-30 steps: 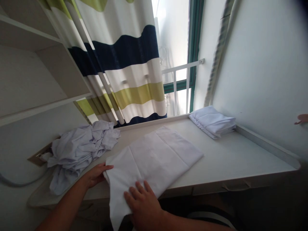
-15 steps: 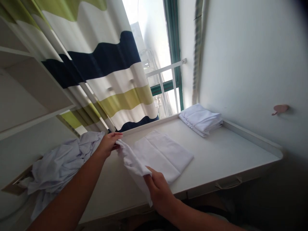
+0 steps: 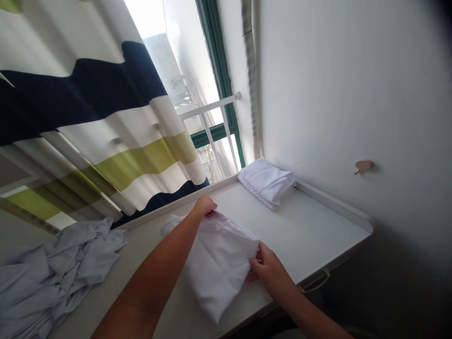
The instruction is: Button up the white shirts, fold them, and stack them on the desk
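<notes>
A white cloth (image 3: 221,261), partly folded, lies over the white tabletop with one loose corner hanging toward me. My left hand (image 3: 205,205) is closed on its far edge, fingertips partly hidden by the hand itself. At the cloth's right edge, my right hand (image 3: 267,264) pinches the fabric between thumb and fingers. Behind my left forearm a gathered end of white fabric (image 3: 171,223) shows; I cannot tell whether it belongs to the same cloth.
Folded white cloths (image 3: 268,181) are stacked in the far right corner of the table (image 3: 310,226), which has a raised rim. A crumpled heap of white fabric (image 3: 63,268) sits at left. A striped curtain (image 3: 141,155) hangs behind; a pink hook (image 3: 363,165) is on the wall.
Both hands have moved right, carrying the cloth's edge over the folded part, which is now covered. The view has swung to the right.
</notes>
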The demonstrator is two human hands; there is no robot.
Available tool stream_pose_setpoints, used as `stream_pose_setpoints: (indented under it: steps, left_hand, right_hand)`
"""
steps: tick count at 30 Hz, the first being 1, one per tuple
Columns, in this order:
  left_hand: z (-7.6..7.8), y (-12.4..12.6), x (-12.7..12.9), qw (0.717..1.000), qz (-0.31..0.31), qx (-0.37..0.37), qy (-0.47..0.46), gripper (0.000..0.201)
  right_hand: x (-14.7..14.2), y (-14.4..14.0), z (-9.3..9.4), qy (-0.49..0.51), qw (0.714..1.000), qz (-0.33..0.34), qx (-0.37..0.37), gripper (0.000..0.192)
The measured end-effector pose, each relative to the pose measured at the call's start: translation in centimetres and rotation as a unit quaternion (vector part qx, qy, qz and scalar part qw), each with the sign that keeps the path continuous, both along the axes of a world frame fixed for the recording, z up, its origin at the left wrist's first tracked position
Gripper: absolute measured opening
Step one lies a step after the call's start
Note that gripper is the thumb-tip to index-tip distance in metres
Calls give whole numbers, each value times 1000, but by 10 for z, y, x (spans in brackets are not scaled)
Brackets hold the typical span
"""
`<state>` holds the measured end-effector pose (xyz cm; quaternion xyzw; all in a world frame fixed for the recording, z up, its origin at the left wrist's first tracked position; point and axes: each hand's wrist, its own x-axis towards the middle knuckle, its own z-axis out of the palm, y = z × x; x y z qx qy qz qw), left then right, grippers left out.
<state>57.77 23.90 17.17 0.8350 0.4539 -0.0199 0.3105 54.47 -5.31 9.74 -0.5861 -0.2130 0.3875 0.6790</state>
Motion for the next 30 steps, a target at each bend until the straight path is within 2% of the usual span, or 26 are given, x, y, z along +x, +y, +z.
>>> stream_pose_setpoints:
  steps: [4, 5, 7, 10, 13, 16, 18, 20, 21, 23, 26, 28, 30]
  left_hand:
    - [-23, 1, 19, 999, -3, 10, 49, 14]
    - [-26, 2, 21, 999, -3, 14, 51, 14]
    - [-28, 1, 20, 999, -6, 26, 37, 16]
    - [-20, -4, 8, 997, -23, 70, -27, 29]
    - [-6, -16, -25, 981, -56, 146, -112, 35]
    - [1, -31, -77, 950, -135, 230, -159, 31]
    - [-2, -38, -113, 912, -242, 307, -127, 33]
    - [-11, -37, -144, 891, -292, 343, -59, 40]
    - [-17, -34, -156, 890, -297, 344, -25, 44]
    - [-29, -23, -171, 901, -285, 326, 26, 51]
    - [-43, -1, -178, 924, -252, 281, 58, 57]
    - [-48, 10, -178, 936, -244, 246, 62, 59]
    - [-49, 16, -178, 940, -250, 226, 61, 59]
  right_hand:
    - [14, -7, -2, -63, 994, -17, -82, 79]
    - [18, -8, -1, -99, 990, -25, -99, 82]
    - [25, -9, 3, -206, 971, -39, -117, 69]
    - [36, -8, 6, -372, 913, -37, -160, 36]
    - [42, -8, 5, -486, 844, -62, -217, 37]
    - [44, -5, 4, -593, 774, -101, -195, 52]
    - [45, 2, 4, -657, 734, -75, -154, 55]
    - [47, 12, 2, -702, 700, -13, -128, 55]
    - [48, 18, 0, -713, 689, 21, -129, 53]
    - [51, 29, -6, -710, 681, 88, -157, 49]
    - [56, 40, -14, -680, 685, 154, -211, 53]
    - [59, 44, -10, -673, 683, 166, -229, 55]
    - [60, 49, 4, -680, 678, 161, -226, 57]
